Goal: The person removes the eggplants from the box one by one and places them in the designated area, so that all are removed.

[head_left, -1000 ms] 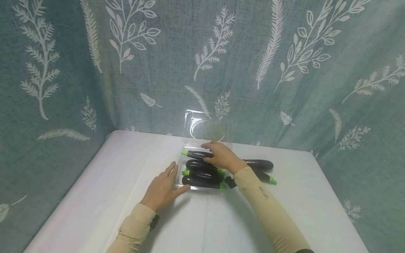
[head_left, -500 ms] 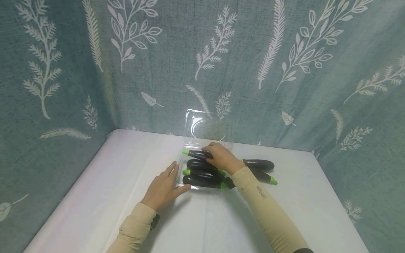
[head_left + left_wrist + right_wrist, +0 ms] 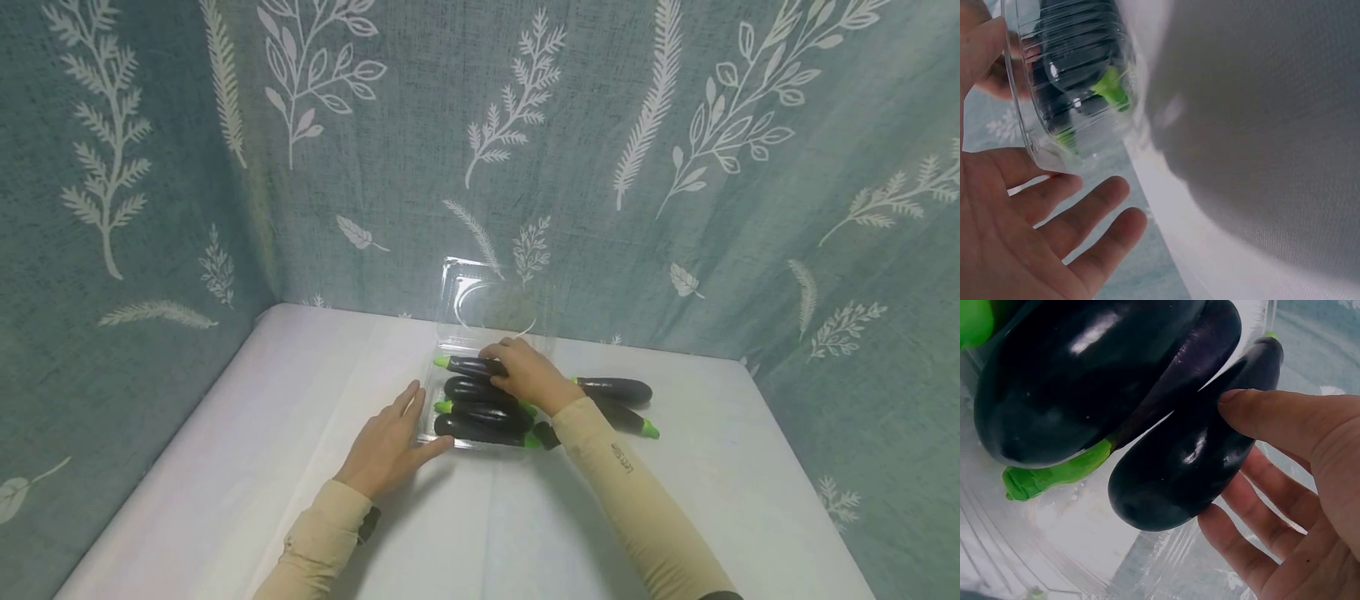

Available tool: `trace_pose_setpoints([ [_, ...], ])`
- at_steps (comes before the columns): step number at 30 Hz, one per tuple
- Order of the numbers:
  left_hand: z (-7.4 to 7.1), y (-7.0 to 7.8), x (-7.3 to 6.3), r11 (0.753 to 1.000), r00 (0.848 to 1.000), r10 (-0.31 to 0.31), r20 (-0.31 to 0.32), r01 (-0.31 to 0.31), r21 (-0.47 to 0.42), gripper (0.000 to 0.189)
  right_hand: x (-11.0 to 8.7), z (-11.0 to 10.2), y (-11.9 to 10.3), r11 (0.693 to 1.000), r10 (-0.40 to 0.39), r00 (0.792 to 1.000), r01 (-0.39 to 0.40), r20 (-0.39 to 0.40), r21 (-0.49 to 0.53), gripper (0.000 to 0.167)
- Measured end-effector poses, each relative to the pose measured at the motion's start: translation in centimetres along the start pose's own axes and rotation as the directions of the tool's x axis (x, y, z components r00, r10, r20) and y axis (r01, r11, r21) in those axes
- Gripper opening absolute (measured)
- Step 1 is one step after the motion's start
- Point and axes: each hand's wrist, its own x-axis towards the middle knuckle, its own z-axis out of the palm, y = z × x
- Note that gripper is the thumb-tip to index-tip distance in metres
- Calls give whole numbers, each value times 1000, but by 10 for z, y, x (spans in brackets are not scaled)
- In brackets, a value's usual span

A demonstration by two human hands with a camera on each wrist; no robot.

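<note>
A hinged clear plastic container (image 3: 487, 447) holds a row of dark eggplants with green stems, such as the eggplant (image 3: 472, 428) nearest its front. My right hand (image 3: 534, 377) grips the eggplant (image 3: 1191, 456) at the row's back, thumb on top and fingers along its far side; in the head view that hand covers its right end. My left hand (image 3: 384, 446) is spread at the container's left front corner. In the left wrist view its fingertips (image 3: 1113, 187) reach along the clear wall, fingers mostly straight, the thumb by the rim.
The container's clear lid (image 3: 495, 304) stands raised at the back, before the patterned curtain (image 3: 360, 183). Right of the container, more eggplants lie on the white tablecloth (image 3: 720, 467): a back eggplant (image 3: 617, 390), a green-tipped eggplant (image 3: 626, 418) and one partly behind the right sleeve (image 3: 626, 483).
My right hand has gone from spread fingers over the back eggplant to a closer grip on it. My left hand stays at the container's corner. The head view has shifted slightly.
</note>
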Motion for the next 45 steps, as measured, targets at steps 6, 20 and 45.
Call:
trace_pose_setpoints([
  [6,1,0,0,1000,1000,6,-9,-5,1,93,-1,0,1,1000,8,1000,-8,0,5,43],
  [20,2,0,2,1000,1000,-1,1,1,0,94,-3,0,0,999,-1,1000,1,-4,41,44],
  [45,3,0,0,1000,1000,7,-8,-7,1,93,-24,-12,-1,999,-21,996,24,-82,25,43],
])
